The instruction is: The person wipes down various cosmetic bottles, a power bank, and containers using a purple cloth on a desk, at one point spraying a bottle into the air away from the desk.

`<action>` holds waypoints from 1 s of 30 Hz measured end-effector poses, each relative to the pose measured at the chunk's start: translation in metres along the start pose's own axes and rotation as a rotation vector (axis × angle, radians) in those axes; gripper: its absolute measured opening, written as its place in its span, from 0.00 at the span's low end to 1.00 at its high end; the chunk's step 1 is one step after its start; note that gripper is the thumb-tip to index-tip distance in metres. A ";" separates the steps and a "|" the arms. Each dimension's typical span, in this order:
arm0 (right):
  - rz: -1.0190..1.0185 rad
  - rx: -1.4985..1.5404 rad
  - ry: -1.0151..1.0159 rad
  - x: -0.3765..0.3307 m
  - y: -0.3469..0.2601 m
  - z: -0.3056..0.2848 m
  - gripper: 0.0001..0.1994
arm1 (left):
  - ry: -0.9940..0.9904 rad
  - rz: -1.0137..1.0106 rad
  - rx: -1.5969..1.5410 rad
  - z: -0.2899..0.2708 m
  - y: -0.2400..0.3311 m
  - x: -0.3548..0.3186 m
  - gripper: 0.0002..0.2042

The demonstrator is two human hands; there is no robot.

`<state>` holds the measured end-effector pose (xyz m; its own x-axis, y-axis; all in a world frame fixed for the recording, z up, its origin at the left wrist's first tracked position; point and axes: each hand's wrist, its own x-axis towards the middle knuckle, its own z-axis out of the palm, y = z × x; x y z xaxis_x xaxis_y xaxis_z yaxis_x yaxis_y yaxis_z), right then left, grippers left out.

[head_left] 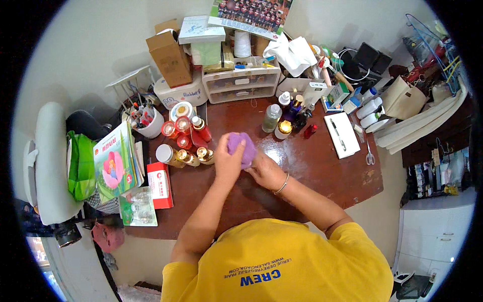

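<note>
So a purple cloth (241,148) is gripped in both hands over the middle of the dark red desk (322,171); the left hand (229,161) is curled over its top with fingers pressed together, the right hand (266,172) is clamped on it from below, wrist bent inward. Just left, gold-capped bottles (193,157) are clustered, a red and white box (160,185) is laid flat beside a colourful booklet (114,163), and a brown carton (169,58) is stacked at the back
</note>
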<state>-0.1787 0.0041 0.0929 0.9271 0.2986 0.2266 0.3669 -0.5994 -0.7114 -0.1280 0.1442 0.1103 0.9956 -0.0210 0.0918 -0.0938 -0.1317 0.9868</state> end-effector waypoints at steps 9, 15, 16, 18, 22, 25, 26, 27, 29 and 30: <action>0.032 0.107 0.032 0.004 -0.005 0.007 0.26 | -0.023 -0.269 -0.852 -0.035 -0.034 -0.012 0.19; 0.033 0.012 0.077 0.001 -0.002 0.004 0.24 | -0.150 0.052 0.560 -0.026 0.023 -0.021 0.21; 0.039 0.021 0.126 -0.004 -0.006 0.003 0.24 | -0.157 0.070 0.553 -0.028 0.020 -0.018 0.20; 0.104 0.085 0.130 -0.012 -0.009 0.003 0.24 | -0.209 0.024 0.454 -0.035 0.015 -0.010 0.19; 0.184 0.204 0.113 -0.025 -0.009 -0.001 0.23 | -0.268 0.113 0.259 -0.034 0.009 -0.013 0.15; 0.205 0.435 -0.015 -0.023 -0.008 -0.005 0.24 | -0.339 0.114 0.095 -0.033 0.010 -0.014 0.13; 0.191 0.477 -0.005 -0.026 -0.005 -0.003 0.24 | -0.366 0.095 0.037 -0.032 0.011 -0.014 0.13; 0.177 0.519 0.005 -0.031 0.003 0.002 0.24 | -0.391 0.076 -0.011 -0.032 0.010 -0.015 0.13; 0.186 0.585 -0.012 -0.031 0.000 0.001 0.25 | -0.434 0.033 -0.097 -0.034 0.004 -0.019 0.12; 0.211 0.602 -0.037 -0.030 -0.002 -0.004 0.25 | -0.400 -0.061 -0.196 -0.035 0.001 -0.019 0.13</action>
<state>-0.2069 -0.0065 0.0906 0.9676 0.2513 0.0256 0.0597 -0.1289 -0.9899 -0.1464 0.1795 0.1146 0.9140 -0.4056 0.0124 0.0064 0.0450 0.9990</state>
